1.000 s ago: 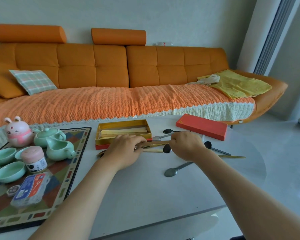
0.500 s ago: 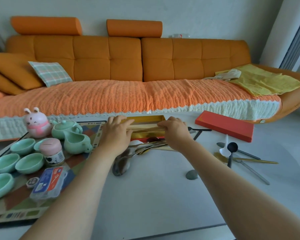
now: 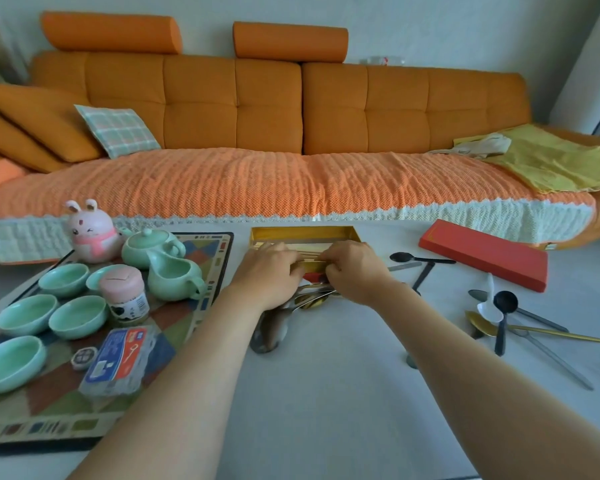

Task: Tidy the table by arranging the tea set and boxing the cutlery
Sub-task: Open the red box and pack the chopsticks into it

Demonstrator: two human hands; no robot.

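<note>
**Boxing the cutlery, head view.** The left hand [image 3: 271,271] and right hand [image 3: 355,271] meet at the near rim of the open gold box [image 3: 302,233]. The box sits at the middle of the far edge of the counter [image 3: 326,393], with its long axis running left to right. Each hand's fingers curl about one end of a slim gold bundle [image 3: 310,262], held crosswise and parallel to the box; which pieces make it up cannot be told. The box lies directly beyond the hands and both are equally near it, so the coming move is judged a short forward lowering with the bundle kept parallel. Several spoons [image 3: 312,299] lie just below the hands. More loose cutlery [image 3: 505,301] is spread toward the right edge, nearer the right hand, and the red lid [image 3: 482,254] lies beyond it. The tea set [image 3: 153,247] stands on a mat [image 3: 174,323] at the left edge.
</note>
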